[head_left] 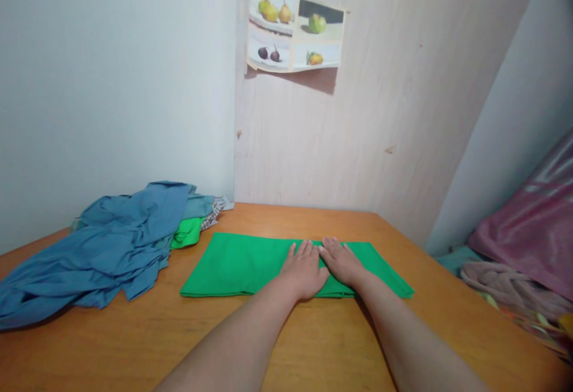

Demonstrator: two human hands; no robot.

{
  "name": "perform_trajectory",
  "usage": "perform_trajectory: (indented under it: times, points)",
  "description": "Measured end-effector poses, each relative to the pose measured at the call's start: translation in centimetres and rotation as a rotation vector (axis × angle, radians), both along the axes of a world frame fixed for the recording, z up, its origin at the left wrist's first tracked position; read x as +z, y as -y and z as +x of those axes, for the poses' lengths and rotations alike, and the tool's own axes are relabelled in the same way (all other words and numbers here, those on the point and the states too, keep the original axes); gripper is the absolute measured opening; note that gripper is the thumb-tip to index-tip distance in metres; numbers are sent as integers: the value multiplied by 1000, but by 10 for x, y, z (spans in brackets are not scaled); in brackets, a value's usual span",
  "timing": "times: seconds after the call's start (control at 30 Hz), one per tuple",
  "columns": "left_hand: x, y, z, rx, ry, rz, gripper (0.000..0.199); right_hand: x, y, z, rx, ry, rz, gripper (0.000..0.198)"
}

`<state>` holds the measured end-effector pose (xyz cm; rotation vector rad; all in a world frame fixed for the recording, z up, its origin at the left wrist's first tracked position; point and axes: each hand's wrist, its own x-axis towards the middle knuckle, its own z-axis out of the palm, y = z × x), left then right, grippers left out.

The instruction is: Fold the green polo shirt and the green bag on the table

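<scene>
Apparently soft and light, the folded rectangular green cloth (246, 264) lay on the orange-brown wooden bench (322, 344); the left hand (305, 272) and right hand (344, 264) rested palm-down on it, fingers (308, 246) nearly straight, gripping nothing. Its short ends (202, 265) probably offered the surest hold.

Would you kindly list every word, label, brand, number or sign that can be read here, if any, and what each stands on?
None: no readable text shows in this picture.
The sheet on the wall shows painted fruit, with no legible lettering.
No label or print can be made out on the folded green cloth or the blue cloth.
</scene>
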<state>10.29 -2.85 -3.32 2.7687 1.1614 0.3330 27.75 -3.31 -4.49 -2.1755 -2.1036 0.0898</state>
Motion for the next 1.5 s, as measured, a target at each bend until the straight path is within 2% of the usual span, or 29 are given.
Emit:
perform_trajectory:
  times: [0.2,0.4,0.47,0.53,0.63,0.8,1.0,1.17,1.33,1.5]
  points:
    - [-3,-5,-7,211,-11,-8,76,-1,0,0,-147,0,-22,80]
    - [-9,-6,-6,247,-3,-8,76,4,1,-6,-226,0,-8,79]
    - [-10,-6,-5,252,-1,-9,77,8,2,-14,-181,-20,48,76]
    - [-10,-6,-4,256,5,-1,76,11,1,-24,-69,-65,101,74]
    - [-9,-5,-5,251,7,3,72,14,2,-38,57,-159,55,76]
    - [-3,-2,-8,231,11,-20,67,15,4,-47,35,-193,-75,77]
    - [1,-5,-11,227,43,-57,60,11,2,-45,20,-163,-69,81]
    - [3,-14,-15,278,54,-93,55,4,-1,-44,35,-63,-57,75]
    - [8,-16,-35,238,28,-72,52,1,2,-48,21,15,-36,79]
    - [5,-20,-81,207,17,-17,57,0,3,-49,25,29,-22,84]
